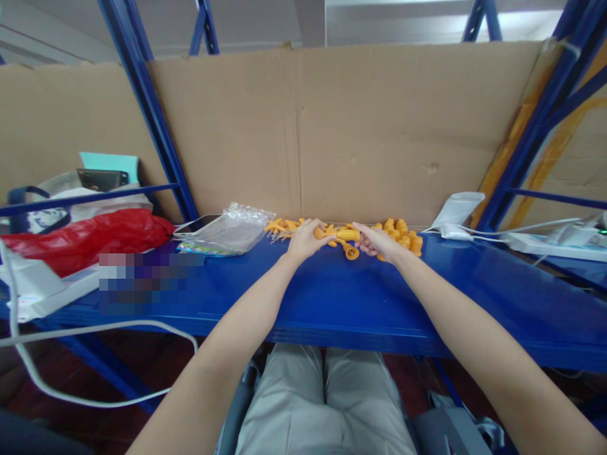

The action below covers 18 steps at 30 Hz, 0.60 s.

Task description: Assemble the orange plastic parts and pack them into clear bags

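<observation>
My left hand (306,240) is closed on the left end of an orange plastic piece (348,234), thumb toward me. At its other end the fingers of my right hand (377,242) grip it. The piece lies level between both hands, just above the blue shelf top. Below it shows an orange round, cup-like part (351,253); whether it is joined to the piece I cannot tell. Left of my left hand lie orange pieces with small metal chains (281,235). Behind my right hand sits a heap of chunky orange pieces (403,235), partly hidden by the hand.
Clear plastic bags (227,234) and a phone-like device (202,224) lie at the left. Further left are a red plastic bag (99,237) and a white power strip (57,297). White adapters with cables (458,212) stand at right. Cardboard (370,133) walls the back between blue posts.
</observation>
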Tool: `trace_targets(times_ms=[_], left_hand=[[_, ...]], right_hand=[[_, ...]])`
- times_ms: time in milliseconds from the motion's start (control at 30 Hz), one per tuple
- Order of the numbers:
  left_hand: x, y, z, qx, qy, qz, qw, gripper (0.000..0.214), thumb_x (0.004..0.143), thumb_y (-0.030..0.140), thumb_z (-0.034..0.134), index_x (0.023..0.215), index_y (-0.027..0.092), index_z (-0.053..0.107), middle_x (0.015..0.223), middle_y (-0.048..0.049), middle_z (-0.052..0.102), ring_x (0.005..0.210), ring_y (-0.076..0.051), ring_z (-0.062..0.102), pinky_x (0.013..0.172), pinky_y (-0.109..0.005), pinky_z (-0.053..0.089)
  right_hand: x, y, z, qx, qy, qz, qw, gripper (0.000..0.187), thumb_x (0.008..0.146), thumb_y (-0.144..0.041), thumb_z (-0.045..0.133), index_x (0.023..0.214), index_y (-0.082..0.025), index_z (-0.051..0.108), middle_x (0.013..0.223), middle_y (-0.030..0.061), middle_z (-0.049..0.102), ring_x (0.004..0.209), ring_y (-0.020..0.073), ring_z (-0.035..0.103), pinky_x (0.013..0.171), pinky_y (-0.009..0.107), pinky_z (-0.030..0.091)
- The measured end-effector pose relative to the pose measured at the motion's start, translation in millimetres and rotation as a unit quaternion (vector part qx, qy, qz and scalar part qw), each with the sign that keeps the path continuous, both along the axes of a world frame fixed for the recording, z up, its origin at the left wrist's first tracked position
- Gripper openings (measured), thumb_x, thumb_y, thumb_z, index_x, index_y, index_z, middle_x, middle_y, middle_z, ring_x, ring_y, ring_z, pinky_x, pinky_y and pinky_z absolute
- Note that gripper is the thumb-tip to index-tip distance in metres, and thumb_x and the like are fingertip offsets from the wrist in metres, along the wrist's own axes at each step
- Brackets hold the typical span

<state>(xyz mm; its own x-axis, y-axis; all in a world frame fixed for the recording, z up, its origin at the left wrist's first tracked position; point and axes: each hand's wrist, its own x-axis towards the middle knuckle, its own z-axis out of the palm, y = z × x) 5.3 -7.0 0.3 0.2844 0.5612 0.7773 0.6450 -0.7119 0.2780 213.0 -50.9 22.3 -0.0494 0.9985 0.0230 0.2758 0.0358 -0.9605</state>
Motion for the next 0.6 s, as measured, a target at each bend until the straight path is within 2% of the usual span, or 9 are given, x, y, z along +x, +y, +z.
trace_targets(times_ms=[167, 233, 467, 600], left_hand=[[0.7, -1.0, 0.2, 0.0, -0.006, -0.001, 1.0, 0.029, 0.072, 0.039, 0.077, 0.079, 0.02, 0.057, 0.085, -0.0015, 0.065, 0.082, -0.018, 0.059, 0.078, -0.031, 0.045], [0.7, -1.1, 0.0, 0.002, -0.008, -0.003, 1.0, 0.029, 0.072, 0.039, 0.078, 0.079, 0.02, 0.057, 0.085, -0.0013, 0.065, 0.082, -0.018, 0.059, 0.077, -0.03, 0.045], [-0.7, -0.5, -0.8, 0.001, -0.013, 0.0, 1.0, 0.029, 0.071, 0.037, 0.079, 0.079, 0.02, 0.057, 0.084, -0.0015, 0.064, 0.081, -0.018, 0.06, 0.076, -0.03, 0.045], [-1.1, 1.4, -2.2, -0.01, -0.014, 0.004, 1.0, 0.025, 0.076, 0.036, 0.075, 0.08, 0.02, 0.057, 0.085, -0.0028, 0.064, 0.083, -0.019, 0.061, 0.079, -0.032, 0.047]], right_hand=[[-1.6, -2.1, 5.0, -0.06, 0.016, 0.012, 0.998, 0.05, 0.095, -0.054, 0.038, 0.061, -0.019, 0.048, 0.037, -0.0057, 0.031, 0.032, 0.005, 0.019, 0.03, 0.017, 0.013], [-2.0, -2.1, 5.7, -0.07, 0.014, 0.006, 0.997, 0.051, 0.094, -0.055, 0.038, 0.06, -0.019, 0.048, 0.037, -0.0053, 0.031, 0.033, 0.0051, 0.019, 0.03, 0.018, 0.012], [0.6, 1.5, 0.6, -0.027, 0.024, 0.013, 0.999, 0.052, 0.085, -0.068, 0.049, 0.067, -0.019, 0.054, 0.05, 0.0018, 0.051, 0.035, 0.0052, 0.031, 0.032, 0.02, 0.018], [-2.7, -3.5, 2.6, 0.032, 0.043, 0.028, 0.998, 0.033, 0.086, -0.051, 0.061, 0.079, -0.018, 0.058, 0.066, 0.0035, 0.061, 0.038, 0.0046, 0.039, 0.034, 0.019, 0.027]])
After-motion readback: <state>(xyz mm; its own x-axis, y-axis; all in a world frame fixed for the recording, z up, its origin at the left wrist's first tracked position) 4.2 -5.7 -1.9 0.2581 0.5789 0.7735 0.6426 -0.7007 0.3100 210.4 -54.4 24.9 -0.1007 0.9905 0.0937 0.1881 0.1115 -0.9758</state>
